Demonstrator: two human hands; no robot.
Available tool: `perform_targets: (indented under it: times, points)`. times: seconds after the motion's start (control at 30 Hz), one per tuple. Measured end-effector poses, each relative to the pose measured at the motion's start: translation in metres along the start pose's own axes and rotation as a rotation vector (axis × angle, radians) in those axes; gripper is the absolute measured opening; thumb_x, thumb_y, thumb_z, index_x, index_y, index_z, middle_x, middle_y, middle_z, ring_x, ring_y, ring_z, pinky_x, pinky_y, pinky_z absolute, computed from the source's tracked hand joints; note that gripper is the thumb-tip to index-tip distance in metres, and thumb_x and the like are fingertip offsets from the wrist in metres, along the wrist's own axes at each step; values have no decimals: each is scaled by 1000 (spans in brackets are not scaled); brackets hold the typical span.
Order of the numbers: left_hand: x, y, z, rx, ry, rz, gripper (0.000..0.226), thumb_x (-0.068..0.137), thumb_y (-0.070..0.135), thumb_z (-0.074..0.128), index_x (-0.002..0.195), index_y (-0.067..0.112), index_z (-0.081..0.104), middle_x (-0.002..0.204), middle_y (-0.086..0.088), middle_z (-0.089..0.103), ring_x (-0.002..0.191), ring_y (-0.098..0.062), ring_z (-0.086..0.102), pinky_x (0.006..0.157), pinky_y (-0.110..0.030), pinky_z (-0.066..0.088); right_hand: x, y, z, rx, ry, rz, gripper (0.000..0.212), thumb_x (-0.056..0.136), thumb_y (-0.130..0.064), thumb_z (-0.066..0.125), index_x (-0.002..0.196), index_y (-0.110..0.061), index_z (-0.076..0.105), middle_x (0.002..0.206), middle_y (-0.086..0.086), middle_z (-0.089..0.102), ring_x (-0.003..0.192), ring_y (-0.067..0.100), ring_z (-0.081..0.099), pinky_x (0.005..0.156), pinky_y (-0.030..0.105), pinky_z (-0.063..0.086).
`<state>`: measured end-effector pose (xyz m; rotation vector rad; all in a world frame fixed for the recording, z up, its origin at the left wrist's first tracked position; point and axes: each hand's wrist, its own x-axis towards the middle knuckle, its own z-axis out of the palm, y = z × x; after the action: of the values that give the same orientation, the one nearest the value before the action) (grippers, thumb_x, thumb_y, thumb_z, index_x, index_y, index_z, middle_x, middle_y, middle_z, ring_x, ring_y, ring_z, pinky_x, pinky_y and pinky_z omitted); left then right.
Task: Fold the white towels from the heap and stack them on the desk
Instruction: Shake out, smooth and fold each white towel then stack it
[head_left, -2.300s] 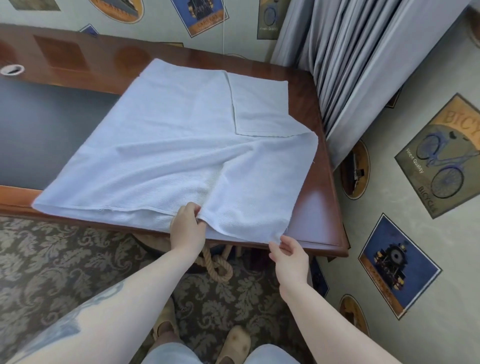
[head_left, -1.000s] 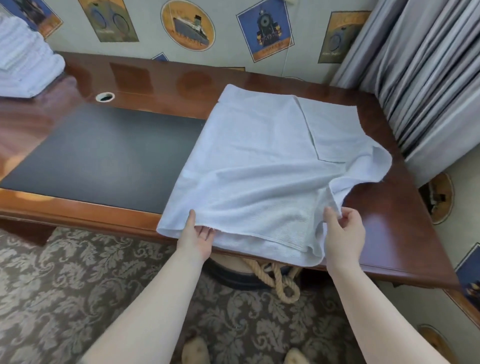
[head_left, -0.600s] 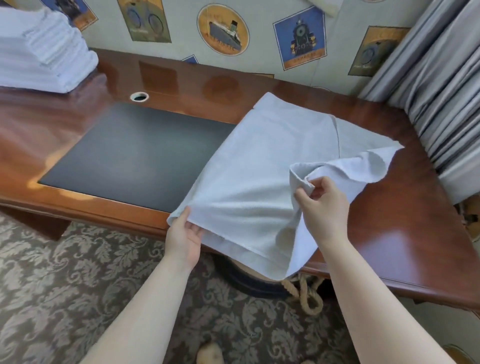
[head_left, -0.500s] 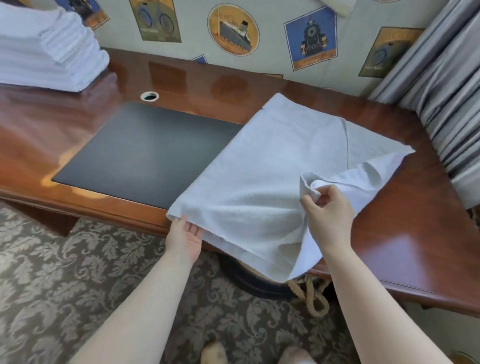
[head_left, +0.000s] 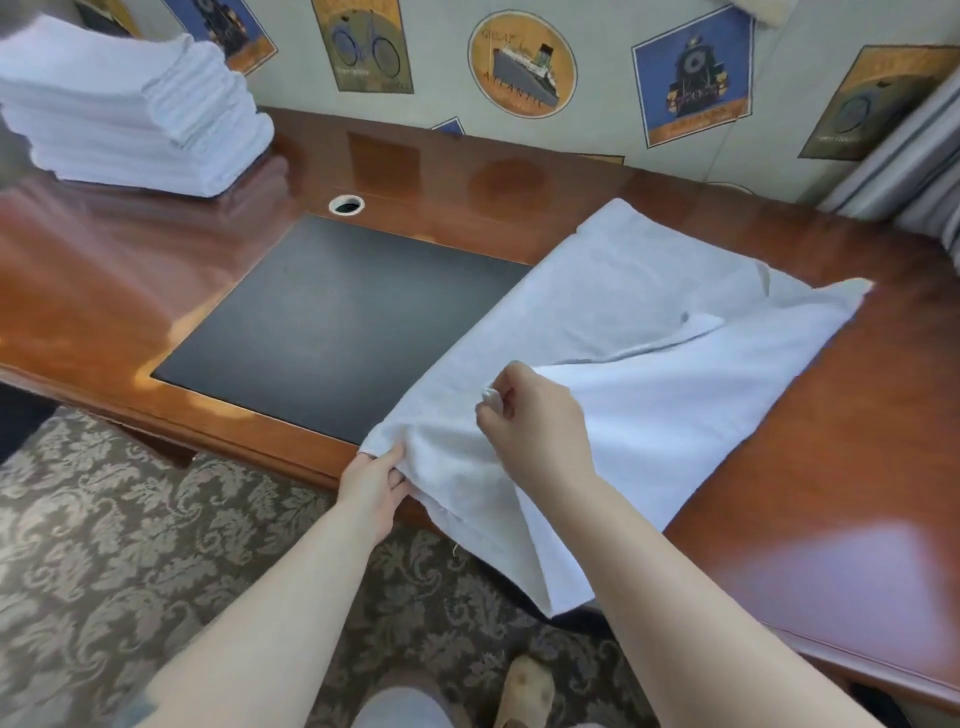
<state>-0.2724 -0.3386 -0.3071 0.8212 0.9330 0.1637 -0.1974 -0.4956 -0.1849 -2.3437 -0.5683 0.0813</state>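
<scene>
A white towel (head_left: 613, 322) lies partly folded across the right half of the wooden desk (head_left: 852, 467), with its near edge hanging over the front. My left hand (head_left: 375, 480) pinches the towel's near left corner at the desk's front edge. Just to the right and above, my right hand (head_left: 535, 415) grips a bunched corner of the towel, carrying a flap over the lower layer. A stack of folded white towels (head_left: 130, 114) stands on the desk's far left corner.
A black inlay pad (head_left: 332, 317) fills the desk's middle, with a round cable hole (head_left: 346, 204) behind it. Grey curtains (head_left: 914, 176) hang at the far right. Patterned carpet (head_left: 104, 545) lies below, and my slippered foot (head_left: 524, 686) shows near the bottom.
My right hand has carried the towel's right corner leftward, close to my left hand, folding a flap over. The view has swung left, showing more of the folded stack.
</scene>
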Motion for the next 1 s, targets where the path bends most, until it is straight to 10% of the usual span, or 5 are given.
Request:
perform_targets:
  times: [0.27, 0.5, 0.63, 1.0]
  points:
    - [7, 20, -11, -9, -32, -128, 21, 102, 16, 46, 111, 10, 64, 93, -7, 76, 85, -17, 72, 66, -30, 54, 9, -23, 110, -324, -353, -15, 11, 89, -8, 42, 80, -14, 38, 79, 3, 43, 74, 26, 44, 65, 33, 30]
    - [19, 59, -52, 576, 233, 66, 22, 81, 22, 74, 76, 1, 68, 59, 1, 66, 57, -17, 63, 56, -33, 58, 13, -27, 150, -423, -103, 243, 9, 89, -8, 36, 84, -14, 40, 71, -1, 40, 68, 24, 41, 77, 32, 30]
    - [26, 80, -64, 808, 150, 306, 15, 77, 23, 76, 66, 17, 68, 83, 2, 67, 77, -13, 64, 70, -28, 50, 10, -49, 168, -412, 111, 380, 7, 92, -8, 48, 91, -7, 55, 70, 3, 56, 72, 29, 56, 92, 39, 38]
    - [2, 115, -30, 266, -300, 106, 19, 81, 10, 77, 67, 13, 64, 70, -2, 68, 71, -15, 67, 68, -26, 58, 7, -103, 157, 485, 655, 506, 10, 84, -23, 73, 79, -32, 70, 83, -15, 71, 87, 6, 66, 77, 24, 50]
